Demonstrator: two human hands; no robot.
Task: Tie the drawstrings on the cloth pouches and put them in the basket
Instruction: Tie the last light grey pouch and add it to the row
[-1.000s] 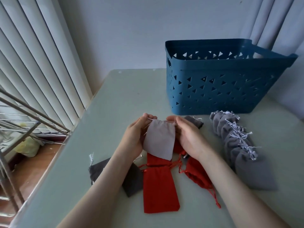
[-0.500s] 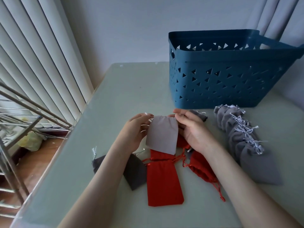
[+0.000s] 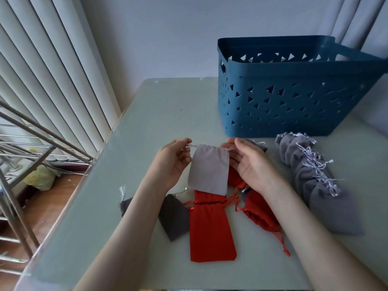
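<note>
**Q:** Hands, quick?

**A:** My left hand point(image 3: 174, 160) pinches one end of the drawstring point(image 3: 192, 146) between thumb and forefinger. My right hand point(image 3: 252, 164) pinches the other end at the opposite top corner, palm turned up, other fingers loose.

**Q:** And the pouch?

**A:** The light grey pouch point(image 3: 209, 169) hangs from the string between my two hands, above the table point(image 3: 163, 114), mouth up and slightly gathered. Its lower edge overlaps the top of the long red pouch point(image 3: 211, 232) lying flat under it.

**Q:** Basket?

**A:** The blue basket point(image 3: 294, 97) stands at the far right of the table, well beyond my hands. I can't see its inside.

**Q:** What else is there?

**A:** A second red pouch point(image 3: 260, 213) lies under my right wrist, cords trailing toward me. A dark grey pouch point(image 3: 174, 217) lies under my left forearm, touching the long red one. A row of grey pouches point(image 3: 315, 177) with gathered tops and silver strings overlap each other right of my right hand, running from just in front of the basket toward me. Another dark pouch point(image 3: 258, 143) peeks out behind my right fingers.
</note>
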